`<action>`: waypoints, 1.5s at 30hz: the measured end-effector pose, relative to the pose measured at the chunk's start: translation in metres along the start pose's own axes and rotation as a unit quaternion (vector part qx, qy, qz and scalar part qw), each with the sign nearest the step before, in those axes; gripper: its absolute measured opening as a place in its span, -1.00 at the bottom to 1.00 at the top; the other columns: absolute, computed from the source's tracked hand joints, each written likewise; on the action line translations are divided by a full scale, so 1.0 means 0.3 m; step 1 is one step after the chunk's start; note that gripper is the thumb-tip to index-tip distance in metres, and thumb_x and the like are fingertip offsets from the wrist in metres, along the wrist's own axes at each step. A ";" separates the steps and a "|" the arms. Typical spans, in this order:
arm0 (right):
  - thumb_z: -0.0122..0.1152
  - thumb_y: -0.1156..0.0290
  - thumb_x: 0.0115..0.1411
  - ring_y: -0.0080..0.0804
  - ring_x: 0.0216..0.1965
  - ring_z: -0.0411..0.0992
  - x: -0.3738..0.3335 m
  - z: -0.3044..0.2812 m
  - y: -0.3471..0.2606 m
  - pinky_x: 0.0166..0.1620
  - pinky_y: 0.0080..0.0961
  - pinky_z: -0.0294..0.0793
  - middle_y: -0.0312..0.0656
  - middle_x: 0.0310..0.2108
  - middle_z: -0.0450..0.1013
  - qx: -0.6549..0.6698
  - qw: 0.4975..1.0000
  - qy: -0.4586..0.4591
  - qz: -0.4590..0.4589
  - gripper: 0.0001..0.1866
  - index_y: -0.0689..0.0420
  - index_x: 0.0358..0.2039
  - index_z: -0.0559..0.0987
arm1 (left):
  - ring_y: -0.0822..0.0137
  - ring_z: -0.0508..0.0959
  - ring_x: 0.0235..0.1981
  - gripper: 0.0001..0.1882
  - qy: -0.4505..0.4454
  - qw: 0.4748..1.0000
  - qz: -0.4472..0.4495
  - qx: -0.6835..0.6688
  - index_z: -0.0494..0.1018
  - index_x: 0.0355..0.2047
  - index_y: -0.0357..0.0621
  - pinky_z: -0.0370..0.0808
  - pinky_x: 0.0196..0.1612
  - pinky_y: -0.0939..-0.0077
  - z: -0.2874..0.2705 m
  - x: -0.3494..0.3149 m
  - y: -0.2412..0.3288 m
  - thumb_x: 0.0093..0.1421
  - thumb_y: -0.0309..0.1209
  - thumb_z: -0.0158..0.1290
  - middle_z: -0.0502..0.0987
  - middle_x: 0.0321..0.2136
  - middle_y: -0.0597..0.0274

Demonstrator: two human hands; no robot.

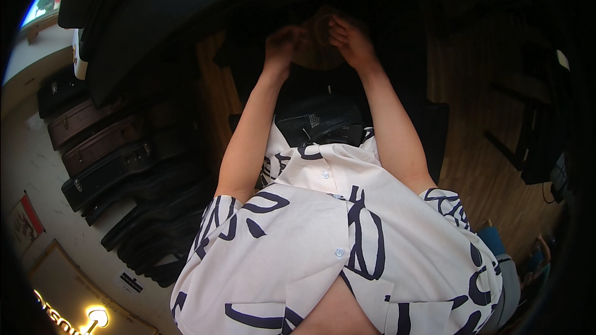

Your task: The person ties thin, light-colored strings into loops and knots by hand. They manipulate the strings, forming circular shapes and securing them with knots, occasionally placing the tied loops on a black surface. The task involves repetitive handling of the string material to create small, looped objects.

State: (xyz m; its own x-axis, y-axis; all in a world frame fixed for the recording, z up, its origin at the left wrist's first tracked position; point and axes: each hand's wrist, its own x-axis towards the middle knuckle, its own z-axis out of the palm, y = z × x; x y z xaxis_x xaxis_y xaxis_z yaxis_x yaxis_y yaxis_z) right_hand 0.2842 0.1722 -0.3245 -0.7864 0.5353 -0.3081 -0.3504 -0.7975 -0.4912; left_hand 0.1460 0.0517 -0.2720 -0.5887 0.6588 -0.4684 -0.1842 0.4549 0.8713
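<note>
Both my hands are raised over a dim, brown, rounded surface [316, 56] at the top of the view; its kind is too dark to make out. My right hand [351, 42] is closed, thumb and fingers pinched together at the edge of a thin, faint loop [322, 30], which looks like a coil of wire or string. Left of it, my left hand [284, 48] has its fingers bent toward the loop. Motion and shadow smear those fingers, so whether they grip anything is unclear.
Black mesh-like material [320, 115] lies between my forearms. Along the left wall stands a row of dark instrument cases [105, 139]. Dark stands [524, 130] rise from the wooden floor [465, 149] at right. A lit sign [96, 316] glows at lower left.
</note>
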 end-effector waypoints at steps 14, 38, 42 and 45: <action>0.17 0.26 0.33 -0.76 -0.52 0.23 -0.006 0.022 0.033 -0.41 -0.71 0.22 -0.47 -0.47 0.39 -0.069 0.993 0.096 -0.001 -0.88 0.00 -0.26 0.55 | 0.41 0.65 -0.35 -0.67 -0.091 0.960 0.200 0.174 0.54 -0.07 -0.17 0.57 -0.29 0.53 0.033 0.001 0.062 0.16 -0.66 -0.01 0.62 -0.44 0.18; 0.14 0.21 0.35 -0.77 -0.51 0.22 0.009 -0.030 0.049 -0.43 -0.70 0.21 -0.42 -0.39 0.46 -0.133 0.990 0.027 -0.025 -0.82 0.02 -0.25 0.57 | 0.42 0.62 -0.36 -0.87 0.034 0.978 0.197 0.063 0.61 -0.22 -0.25 0.56 -0.26 0.54 0.040 0.009 0.037 0.26 -0.55 0.09 0.64 -0.39 0.20; 0.17 0.24 0.33 -0.79 -0.55 0.18 0.003 -0.012 0.028 -0.48 -0.74 0.14 -0.41 -0.38 0.48 -0.121 0.993 0.000 -0.010 -0.85 0.03 -0.24 0.56 | 0.46 0.61 -0.37 -0.83 0.034 0.987 0.128 0.085 0.63 -0.19 -0.23 0.56 -0.30 0.57 0.023 0.007 0.039 0.24 -0.55 0.10 0.64 -0.42 0.22; 0.19 0.26 0.33 -0.80 -0.56 0.18 -0.002 -0.007 0.028 -0.49 -0.76 0.12 -0.41 -0.38 0.49 -0.111 0.994 -0.009 -0.012 -0.86 0.04 -0.24 0.56 | 0.46 0.63 -0.38 -0.81 0.008 0.974 0.115 0.195 0.65 -0.19 -0.18 0.59 -0.30 0.56 0.014 -0.005 0.065 0.20 -0.56 0.12 0.65 -0.43 0.22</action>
State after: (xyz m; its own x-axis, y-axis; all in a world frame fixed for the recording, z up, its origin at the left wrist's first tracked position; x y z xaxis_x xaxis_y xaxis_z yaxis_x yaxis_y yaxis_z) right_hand 0.2827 0.1658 -0.3300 -0.7889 0.5464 -0.2814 -0.2496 -0.7032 -0.6657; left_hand 0.1467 0.0620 -0.2550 -0.5923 0.7617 -0.2627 0.2643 0.4917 0.8297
